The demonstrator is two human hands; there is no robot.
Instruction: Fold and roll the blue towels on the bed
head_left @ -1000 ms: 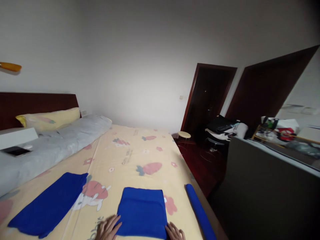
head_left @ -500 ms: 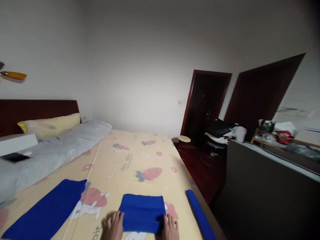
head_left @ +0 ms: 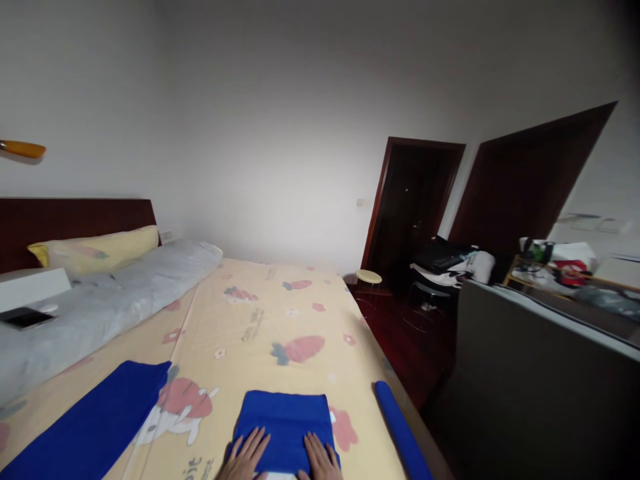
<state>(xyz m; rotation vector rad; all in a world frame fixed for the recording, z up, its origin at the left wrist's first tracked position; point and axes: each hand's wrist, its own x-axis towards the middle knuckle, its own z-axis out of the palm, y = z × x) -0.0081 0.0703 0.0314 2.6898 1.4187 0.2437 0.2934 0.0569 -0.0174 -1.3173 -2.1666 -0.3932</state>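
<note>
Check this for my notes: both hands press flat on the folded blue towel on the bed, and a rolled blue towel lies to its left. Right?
Not quite. Both the left hand and right hand do lie flat on the folded blue towel, but the head view shows the rolled blue towel to its right, near the bed edge.

There is a single view, from a camera on the person's head, standing at the near edge of the bed and looking forward across it toward the far wall. It tilts only slightly down, so the hands barely enter at the bottom edge. The headboard lies far left, the doorway far right. The nearest bedding sits close beneath the lens; the room beyond stretches well away.
</note>
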